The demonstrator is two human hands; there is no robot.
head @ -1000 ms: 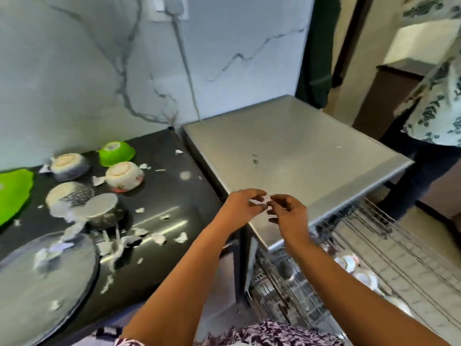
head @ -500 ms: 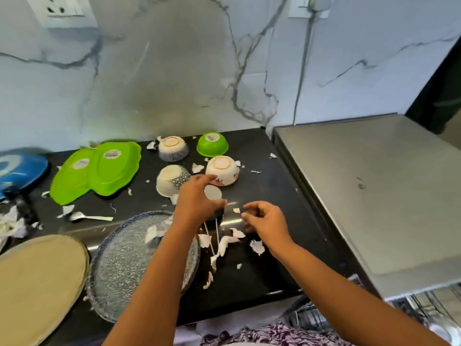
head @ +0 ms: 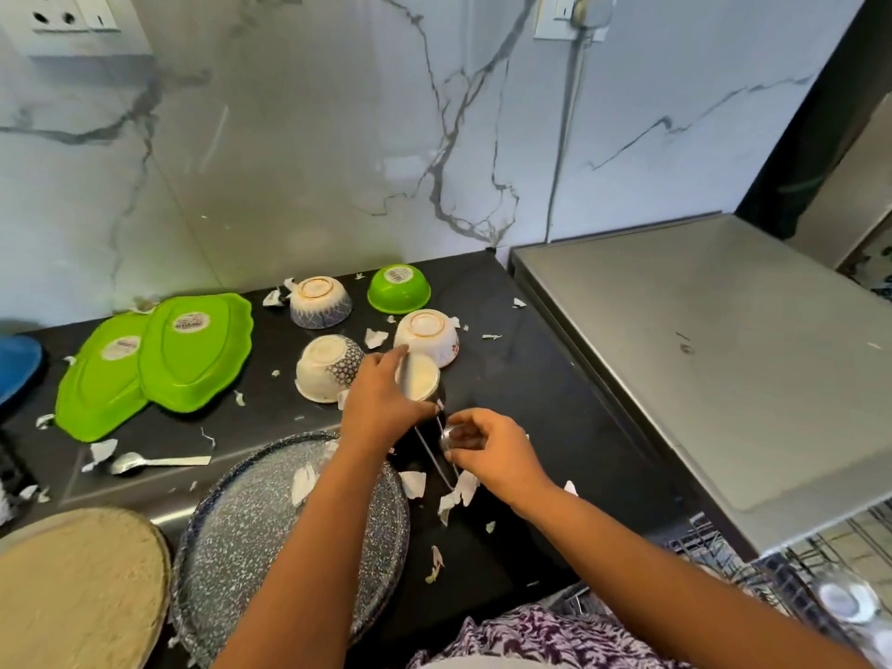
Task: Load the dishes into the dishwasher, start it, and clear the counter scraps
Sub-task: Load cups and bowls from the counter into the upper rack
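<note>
My left hand (head: 376, 403) is curled beside a small pale upturned bowl (head: 424, 379) on the black counter (head: 511, 379) and seems to grip a thin metal utensil handle (head: 406, 374). My right hand (head: 490, 451) pinches the shiny end of a spoon (head: 451, 436), whose thin handle (head: 434, 458) runs down to the counter. Upturned bowls stand behind: two patterned (head: 321, 304) (head: 330, 366), one floral (head: 429, 338), one green (head: 398, 289). White scraps (head: 415, 482) litter the counter. The dishwasher rack (head: 796, 567) shows at lower right.
Two green plates (head: 193, 350) lie at the left, with a blue plate (head: 17, 364) at the edge. A speckled round tray (head: 270, 523) and a beige round plate (head: 72, 586) sit near me. Another spoon (head: 154, 462) lies left. The steel dishwasher top (head: 700, 354) is to the right.
My view and both hands swung left from the dishwasher top to the counter. The hands came down onto the cutlery by the small bowl, and the right hand took hold of a spoon.
</note>
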